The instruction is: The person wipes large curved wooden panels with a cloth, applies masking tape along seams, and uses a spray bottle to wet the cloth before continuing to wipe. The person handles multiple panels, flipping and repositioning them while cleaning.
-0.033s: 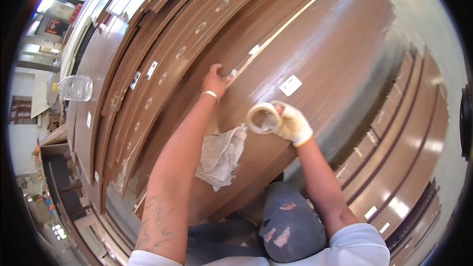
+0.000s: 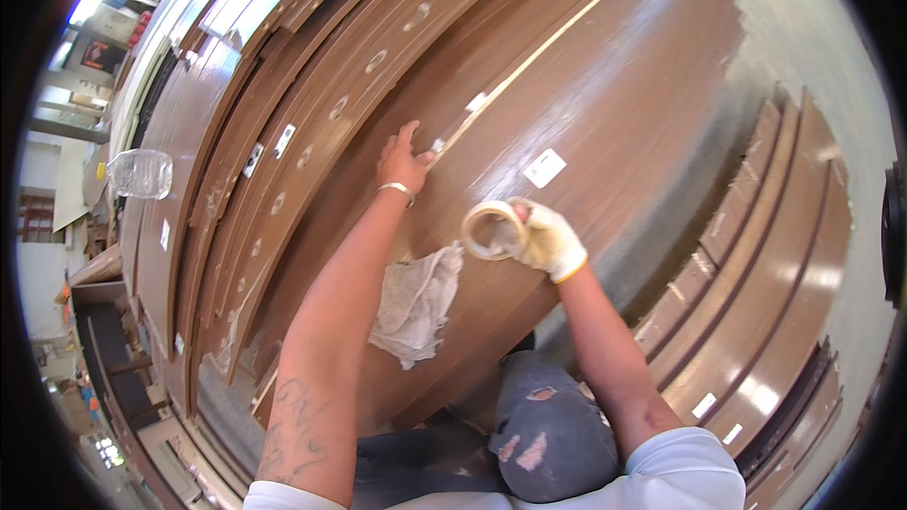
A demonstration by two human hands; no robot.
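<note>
— What were the hands doing?
— The left hand (image 2: 404,164) lay flat and open on the brown door panel (image 2: 605,85), fingertips on the pale tape strip (image 2: 529,61) along its edge.
— And the right?
— The gloved right hand (image 2: 548,241) gripped a tape roll (image 2: 493,229) (a grey rag (image 2: 416,302) lay on the panel's near edge).

Left hand (image 2: 402,162), upper centre of frame: bare, thin silver bracelet (image 2: 397,189) at wrist. Forearm w/ dark tattoo lines (image 2: 288,430), lower left. Right hand (image 2: 548,241), centre: cream knit glove w/ yellow cuff edge. White short sleeves (image 2: 685,467) along bottom edge. Grey-blue jeans (image 2: 548,434), bottom centre, w/ ripped patches at knee.
</note>
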